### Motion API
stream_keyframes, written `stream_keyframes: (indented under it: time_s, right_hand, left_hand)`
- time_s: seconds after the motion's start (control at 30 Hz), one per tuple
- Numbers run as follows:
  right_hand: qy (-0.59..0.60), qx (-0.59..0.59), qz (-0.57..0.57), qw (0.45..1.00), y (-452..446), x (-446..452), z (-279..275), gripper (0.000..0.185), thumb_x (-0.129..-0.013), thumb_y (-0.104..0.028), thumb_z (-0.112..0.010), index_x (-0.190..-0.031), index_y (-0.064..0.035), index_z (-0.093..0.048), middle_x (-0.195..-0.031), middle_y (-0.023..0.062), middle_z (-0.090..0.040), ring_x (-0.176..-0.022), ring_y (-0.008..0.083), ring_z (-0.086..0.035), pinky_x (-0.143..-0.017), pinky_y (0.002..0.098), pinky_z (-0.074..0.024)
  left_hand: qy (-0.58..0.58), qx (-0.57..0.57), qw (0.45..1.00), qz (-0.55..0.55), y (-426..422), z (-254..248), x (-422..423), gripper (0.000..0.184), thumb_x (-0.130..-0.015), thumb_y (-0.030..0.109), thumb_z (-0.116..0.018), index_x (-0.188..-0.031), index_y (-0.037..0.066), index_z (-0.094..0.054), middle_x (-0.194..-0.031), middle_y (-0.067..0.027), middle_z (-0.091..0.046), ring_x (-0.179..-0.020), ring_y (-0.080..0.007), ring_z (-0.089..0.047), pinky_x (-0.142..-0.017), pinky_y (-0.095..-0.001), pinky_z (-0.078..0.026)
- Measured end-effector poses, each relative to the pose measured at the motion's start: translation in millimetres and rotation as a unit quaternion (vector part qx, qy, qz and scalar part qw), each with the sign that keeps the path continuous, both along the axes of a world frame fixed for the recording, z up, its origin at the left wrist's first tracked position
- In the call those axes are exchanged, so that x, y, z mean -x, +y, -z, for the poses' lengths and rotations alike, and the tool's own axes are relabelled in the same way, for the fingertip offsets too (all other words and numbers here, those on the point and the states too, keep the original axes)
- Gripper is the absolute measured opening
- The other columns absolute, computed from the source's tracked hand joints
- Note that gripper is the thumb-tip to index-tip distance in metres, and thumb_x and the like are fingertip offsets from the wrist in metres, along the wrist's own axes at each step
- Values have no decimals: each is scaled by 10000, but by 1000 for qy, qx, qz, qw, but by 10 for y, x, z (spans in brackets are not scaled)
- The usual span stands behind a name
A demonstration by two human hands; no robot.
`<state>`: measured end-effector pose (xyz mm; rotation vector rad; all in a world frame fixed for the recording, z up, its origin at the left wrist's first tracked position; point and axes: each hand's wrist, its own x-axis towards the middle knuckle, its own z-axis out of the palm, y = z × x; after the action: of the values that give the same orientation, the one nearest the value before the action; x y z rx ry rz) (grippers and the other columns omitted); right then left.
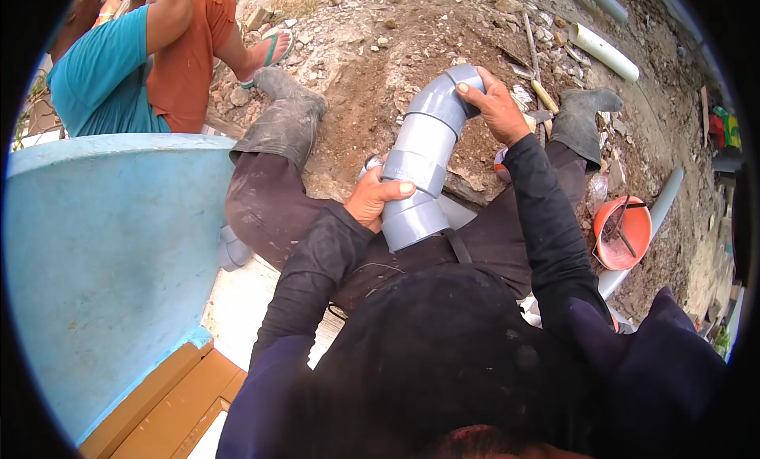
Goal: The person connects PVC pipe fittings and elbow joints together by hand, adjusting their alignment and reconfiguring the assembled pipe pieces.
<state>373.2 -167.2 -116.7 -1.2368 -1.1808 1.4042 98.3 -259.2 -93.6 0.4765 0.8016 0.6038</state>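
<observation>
A grey plastic pipe assembly [424,142] with elbow fittings at both ends lies slantwise above my lap. My left hand [378,194] grips its lower part near the lower elbow, thumb across the front. Around the upper elbow's end, my right hand [499,106] is closed, with the thumb on the rim. Behind my left hand a small whitish object is partly hidden. Between my knees, a round orange-and-white item [502,166] shows beside my right forearm.
A blue wall [119,253] stands at left. Beyond it sits a person in a teal shirt [107,75]. An orange bucket [622,232] holding tools is at right. Pipe pieces [603,52], a wooden-handled tool [545,97] and rubble lie ahead.
</observation>
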Motion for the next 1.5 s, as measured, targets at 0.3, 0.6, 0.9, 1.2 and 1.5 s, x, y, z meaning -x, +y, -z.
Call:
stream_keyframes:
  time_s: [0.3, 0.6, 0.9, 1.2, 1.5]
  right_hand:
    - [-16, 10, -5, 1000, 58, 12, 81, 527, -930, -320, -687, -1298, 28, -542, -1056, 60, -646, -926, 124, -600, -825, 293, -493]
    - [-7, 21, -6, 1000, 77, 79, 60, 449, -936, -309, -673, -1242, 4, -576, -1031, 54, -653, -903, 131, -609, -795, 299, -505]
    - [3, 24, 4, 1000, 41, 163, -63, 404, -944, -293, -670, -1236, -29, -578, -1025, 47, -652, -897, 118, -606, -786, 289, -504]
    - [9, -27, 4, 1000, -16, 128, -105, 400, -955, -311, -673, -1226, -31, -581, -1015, 16, -648, -890, 88, -596, -784, 268, -500]
    - [23, -57, 41, 997, -82, 197, -101, 337, -961, -251, -666, -1195, -23, -586, -991, 2, -648, -860, 63, -587, -769, 246, -490]
  left_hand:
    - [2, 6, 1000, -22, -39, 42, -10, 647, -756, 185, -792, -1289, -51, -512, -1093, -138, -660, -947, -224, -685, -855, -374, -575]
    - [-18, -8, 999, -26, -16, 24, -6, 636, -764, 182, -789, -1286, -58, -515, -1070, -141, -671, -934, -221, -691, -847, -373, -581]
    - [-15, -5, 999, -37, 16, 67, 31, 676, -759, 175, -787, -1315, -58, -483, -1119, -156, -654, -954, -238, -690, -857, -375, -579]
    - [4, -37, 999, -6, 39, 3, 22, 861, -673, 139, -818, -1419, 27, -404, -1161, -118, -617, -1058, -229, -630, -936, -379, -519]
    - [-2, -80, 996, -36, 28, 6, -25, 936, -662, 137, -833, -1458, 13, -356, -1208, -123, -609, -1109, -226, -613, -952, -369, -514]
